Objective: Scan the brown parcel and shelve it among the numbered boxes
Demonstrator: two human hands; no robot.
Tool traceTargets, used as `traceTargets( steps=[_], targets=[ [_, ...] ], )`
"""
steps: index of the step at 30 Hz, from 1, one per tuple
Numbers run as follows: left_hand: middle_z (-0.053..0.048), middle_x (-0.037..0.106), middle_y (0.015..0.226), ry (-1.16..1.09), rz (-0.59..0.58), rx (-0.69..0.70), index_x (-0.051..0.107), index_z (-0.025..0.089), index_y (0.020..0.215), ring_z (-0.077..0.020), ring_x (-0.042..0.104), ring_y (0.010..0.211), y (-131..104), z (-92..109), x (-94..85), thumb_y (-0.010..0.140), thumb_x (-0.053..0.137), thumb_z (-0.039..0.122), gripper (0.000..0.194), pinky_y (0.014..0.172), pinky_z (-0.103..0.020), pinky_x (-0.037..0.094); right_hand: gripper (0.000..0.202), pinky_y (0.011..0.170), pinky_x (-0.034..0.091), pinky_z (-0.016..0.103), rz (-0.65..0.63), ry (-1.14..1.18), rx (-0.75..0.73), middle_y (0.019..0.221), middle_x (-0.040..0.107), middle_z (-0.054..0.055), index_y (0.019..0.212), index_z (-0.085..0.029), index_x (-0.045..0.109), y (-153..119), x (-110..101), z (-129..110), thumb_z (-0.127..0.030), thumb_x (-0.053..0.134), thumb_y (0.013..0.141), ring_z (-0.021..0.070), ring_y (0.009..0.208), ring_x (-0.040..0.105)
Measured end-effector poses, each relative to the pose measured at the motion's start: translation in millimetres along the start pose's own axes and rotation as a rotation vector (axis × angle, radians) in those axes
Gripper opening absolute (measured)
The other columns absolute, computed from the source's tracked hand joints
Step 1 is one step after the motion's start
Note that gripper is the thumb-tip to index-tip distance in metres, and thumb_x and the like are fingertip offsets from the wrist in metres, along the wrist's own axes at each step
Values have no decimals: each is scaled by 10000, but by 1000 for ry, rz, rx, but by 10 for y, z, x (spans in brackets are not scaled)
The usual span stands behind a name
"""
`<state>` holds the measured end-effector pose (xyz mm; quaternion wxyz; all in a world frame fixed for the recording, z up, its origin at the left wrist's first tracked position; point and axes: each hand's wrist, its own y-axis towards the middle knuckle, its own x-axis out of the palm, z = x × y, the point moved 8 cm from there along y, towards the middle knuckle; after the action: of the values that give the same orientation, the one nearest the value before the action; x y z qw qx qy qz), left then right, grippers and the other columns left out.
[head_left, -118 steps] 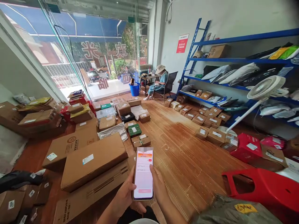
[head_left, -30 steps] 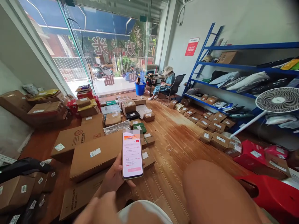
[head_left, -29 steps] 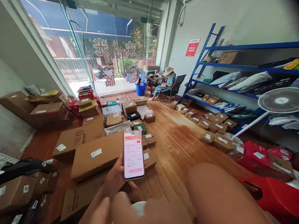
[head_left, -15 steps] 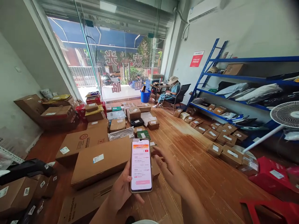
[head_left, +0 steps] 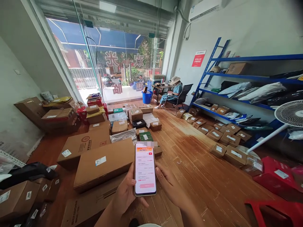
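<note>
A smartphone [head_left: 145,170] with a lit white and pink screen stands tilted up at the lower middle. Wrapped round its lower left edge is my left hand [head_left: 125,189], thumb at the side and a fingertip showing below the phone. My right hand [head_left: 169,183] is at the phone's right edge, thumb raised beside the screen and the other fingers stretched forward, partly behind the thumb; it grips nothing that I can see. A large cardboard box [head_left: 106,164] with a white label lies just left of the phone.
Cardboard parcels [head_left: 136,114] cover the floor ahead and left. More boxes [head_left: 229,138] lie before blue shelves [head_left: 255,58] at the right. A white fan [head_left: 290,113] and a red stool [head_left: 274,209] stand at the right. A seated person [head_left: 175,91] wears a hat.
My right hand has come down from above the phone's right side to its right edge. The phone and my left hand sit slightly further right in view.
</note>
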<state>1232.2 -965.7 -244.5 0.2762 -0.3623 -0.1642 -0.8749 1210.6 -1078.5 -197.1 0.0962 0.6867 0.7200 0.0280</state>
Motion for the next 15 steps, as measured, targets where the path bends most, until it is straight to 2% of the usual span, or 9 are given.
traceTargets(
  steps=[10, 15],
  targets=[
    [-104, 575, 1353, -7, 10, -18, 27, 408, 1549, -308, 663, 1036, -4, 8, -10, 839, 634, 337, 937, 573, -339, 644, 420, 791, 476, 380, -1, -8, -8, 1065, 728, 53, 1280, -280, 613, 1, 6, 1, -545, 432, 1009, 285, 971, 645],
    [-110, 560, 1370, -2, 8, -21, 30, 400, 1551, -317, 645, 1076, 1, 12, -31, 851, 607, 313, 911, 582, -344, 645, 460, 891, 495, 443, 27, 18, 18, 1123, 719, 78, 1248, -257, 644, 44, -18, 79, -586, 499, 961, 310, 1033, 634]
  ],
)
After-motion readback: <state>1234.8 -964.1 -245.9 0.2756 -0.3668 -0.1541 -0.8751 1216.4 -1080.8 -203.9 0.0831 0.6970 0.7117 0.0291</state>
